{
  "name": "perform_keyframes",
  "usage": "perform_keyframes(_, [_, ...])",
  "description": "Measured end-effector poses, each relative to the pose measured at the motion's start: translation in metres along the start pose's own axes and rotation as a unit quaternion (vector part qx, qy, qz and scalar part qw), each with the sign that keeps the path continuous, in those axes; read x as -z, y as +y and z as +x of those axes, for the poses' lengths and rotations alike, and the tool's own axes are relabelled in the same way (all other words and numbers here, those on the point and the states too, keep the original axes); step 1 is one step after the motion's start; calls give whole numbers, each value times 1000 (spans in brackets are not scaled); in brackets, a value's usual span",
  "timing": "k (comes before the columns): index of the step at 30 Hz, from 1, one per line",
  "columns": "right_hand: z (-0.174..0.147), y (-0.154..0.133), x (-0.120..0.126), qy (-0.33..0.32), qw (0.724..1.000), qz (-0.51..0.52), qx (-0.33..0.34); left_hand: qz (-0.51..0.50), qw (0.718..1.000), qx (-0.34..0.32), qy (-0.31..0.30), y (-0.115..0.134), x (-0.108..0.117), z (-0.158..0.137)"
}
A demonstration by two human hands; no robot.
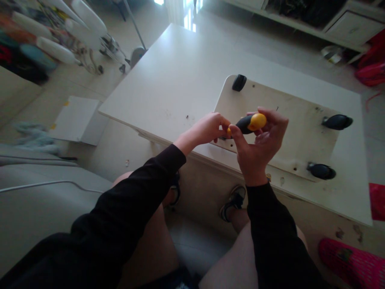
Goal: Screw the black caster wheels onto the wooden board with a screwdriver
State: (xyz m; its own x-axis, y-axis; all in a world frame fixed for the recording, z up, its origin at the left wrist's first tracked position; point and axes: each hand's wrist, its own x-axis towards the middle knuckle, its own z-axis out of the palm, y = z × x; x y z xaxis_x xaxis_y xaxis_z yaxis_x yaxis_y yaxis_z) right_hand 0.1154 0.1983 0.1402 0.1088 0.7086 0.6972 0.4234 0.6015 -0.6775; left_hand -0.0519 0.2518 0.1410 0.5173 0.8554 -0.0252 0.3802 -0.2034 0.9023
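Note:
A screwdriver (247, 123) with a yellow and black handle is in my right hand (263, 140), thumb laid along it and fingers bent round the far side. My left hand (214, 127) is closed by the screwdriver's lower end, fingertips pinched close to its yellow collar; what they hold there is hidden. Both hands are over the near left corner of a pale board (288, 120) with rounded corners. Black casters stand at its other corners: one at the far left (239, 82), one at the far right (337, 122), one at the near right (321, 171). Small dark holes dot the board.
The board lies on a white table (156, 80), its near edge close to my knees. A white box (78, 120) sits on the floor at left, beside a grey sofa (45, 208). A pink perforated item (351, 261) is at lower right; a white cabinet (349, 30) stands behind.

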Motion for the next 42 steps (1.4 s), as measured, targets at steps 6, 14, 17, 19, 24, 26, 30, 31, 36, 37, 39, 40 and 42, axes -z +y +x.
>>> perform_keyframes(6, [1, -4, 0, 16, 1000, 12, -22, -7, 1000, 8, 17, 1, -2, 0])
perform_keyframes(14, [2, -13, 0, 24, 997, 34, -71, -22, 999, -7, -34, -2, 3, 0])
perform_keyframes(17, [2, -16, 1, 30, 994, 42, -101, -32, 997, -5, -64, -3, 6, -1])
perform_keyframes(19, [3, -17, 1, 27, 992, 42, -112, -15, 999, -6, -46, -3, 6, -1])
perform_keyframes(24, [7, -20, 1, 35, 992, 38, -112, 52, 999, -3, 7, -3, 2, -1])
perform_keyframes(26, [7, -21, 0, 47, 991, 37, -117, 68, 997, 0, 22, -4, 0, -1])
perform_keyframes(30, [9, -20, 1, 78, 992, 17, -100, 74, 996, -16, 46, -6, 1, 0])
perform_keyframes(31, [10, -19, 1, 89, 992, 11, -91, 82, 995, -24, 52, -6, 2, 0])
perform_keyframes(36, [26, -6, 14, 195, 981, 1, -24, 132, 986, -52, 89, -11, 18, -2])
perform_keyframes(37, [30, -2, 18, 209, 978, 8, -9, 141, 985, -47, 87, -13, 20, -3])
perform_keyframes(39, [37, 6, 26, 245, 969, 24, -13, 163, 983, -23, 76, -16, 23, -6])
perform_keyframes(40, [39, 11, 31, 255, 966, 31, -36, 175, 982, -4, 70, -18, 22, -8])
perform_keyframes(42, [40, 22, 38, 292, 951, 60, -83, 194, 978, 35, 60, -20, 17, -9])
